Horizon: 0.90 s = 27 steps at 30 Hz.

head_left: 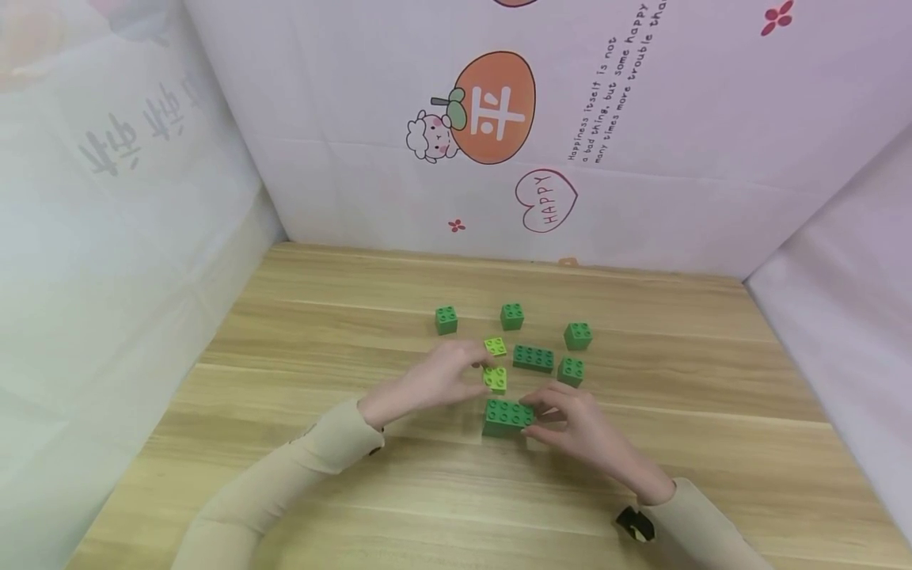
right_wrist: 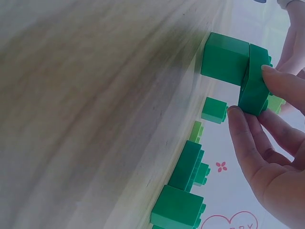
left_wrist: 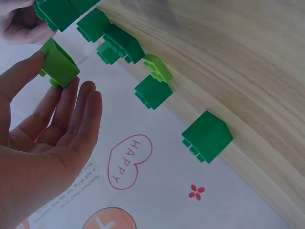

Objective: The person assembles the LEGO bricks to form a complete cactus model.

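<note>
A lime-green building brick (head_left: pixel 495 380) is pinched between the thumb and fingers of my left hand (head_left: pixel 445 376). In the left wrist view this lime brick (left_wrist: pixel 61 64) is held clear of the table, studs turned away. My right hand (head_left: pixel 580 423) grips the right end of a long green brick (head_left: pixel 509 412), just in front of the left hand. The right wrist view shows that the long brick (right_wrist: pixel 254 78) sits on a green block (right_wrist: pixel 225 57) and overhangs it on the right hand's side. Thumb and fingertips hold the overhanging end.
Behind the hands stand a dark green long brick (head_left: pixel 533 358), a flat lime brick (head_left: pixel 495 347) and several small green blocks, among them one at far left (head_left: pixel 446 320) and one at right (head_left: pixel 578 336). Printed white cloth (head_left: pixel 641 214) walls the wooden table (head_left: pixel 356 514).
</note>
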{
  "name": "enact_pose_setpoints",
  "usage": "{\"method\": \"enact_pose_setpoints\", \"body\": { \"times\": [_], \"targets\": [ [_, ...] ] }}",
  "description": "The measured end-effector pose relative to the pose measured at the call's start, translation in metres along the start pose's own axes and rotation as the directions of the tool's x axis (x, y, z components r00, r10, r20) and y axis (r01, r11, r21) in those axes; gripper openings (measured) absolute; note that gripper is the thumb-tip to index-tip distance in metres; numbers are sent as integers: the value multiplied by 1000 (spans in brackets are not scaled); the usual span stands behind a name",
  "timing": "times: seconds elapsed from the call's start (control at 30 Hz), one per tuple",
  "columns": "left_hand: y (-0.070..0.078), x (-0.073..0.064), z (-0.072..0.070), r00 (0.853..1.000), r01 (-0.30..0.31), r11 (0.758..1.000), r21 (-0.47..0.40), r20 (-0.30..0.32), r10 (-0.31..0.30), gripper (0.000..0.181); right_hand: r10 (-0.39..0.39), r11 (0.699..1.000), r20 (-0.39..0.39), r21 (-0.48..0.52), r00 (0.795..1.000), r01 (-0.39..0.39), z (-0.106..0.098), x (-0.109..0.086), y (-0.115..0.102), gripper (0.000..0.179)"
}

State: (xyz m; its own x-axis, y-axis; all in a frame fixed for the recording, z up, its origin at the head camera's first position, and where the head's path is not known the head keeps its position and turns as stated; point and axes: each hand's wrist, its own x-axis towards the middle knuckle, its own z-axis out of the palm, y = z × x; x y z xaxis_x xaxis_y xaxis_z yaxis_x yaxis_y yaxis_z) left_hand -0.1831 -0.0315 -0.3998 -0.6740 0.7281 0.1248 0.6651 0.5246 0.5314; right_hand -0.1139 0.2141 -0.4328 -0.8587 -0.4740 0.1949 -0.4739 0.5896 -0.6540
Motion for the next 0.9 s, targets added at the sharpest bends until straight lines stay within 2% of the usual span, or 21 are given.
{"method": "enact_pose_setpoints", "body": {
  "times": [0.33, 0.57, 0.9],
  "targets": [
    [5, -7, 3, 999, -46, 999, 16, -16, 46, 34, -7, 1000, 0, 0, 1000, 7, 1, 0, 2, 33],
    [5, -10, 7, 999, -39, 999, -26, 11, 39, 34, -5, 1000, 1, -1, 1000, 5, 1, 0, 2, 33],
    [7, -14, 9, 1000, -21, 1000, 10, 19, 21, 36, 6, 1000, 6, 4, 1000, -6, 1, 0, 1, 32]
  ]
}}
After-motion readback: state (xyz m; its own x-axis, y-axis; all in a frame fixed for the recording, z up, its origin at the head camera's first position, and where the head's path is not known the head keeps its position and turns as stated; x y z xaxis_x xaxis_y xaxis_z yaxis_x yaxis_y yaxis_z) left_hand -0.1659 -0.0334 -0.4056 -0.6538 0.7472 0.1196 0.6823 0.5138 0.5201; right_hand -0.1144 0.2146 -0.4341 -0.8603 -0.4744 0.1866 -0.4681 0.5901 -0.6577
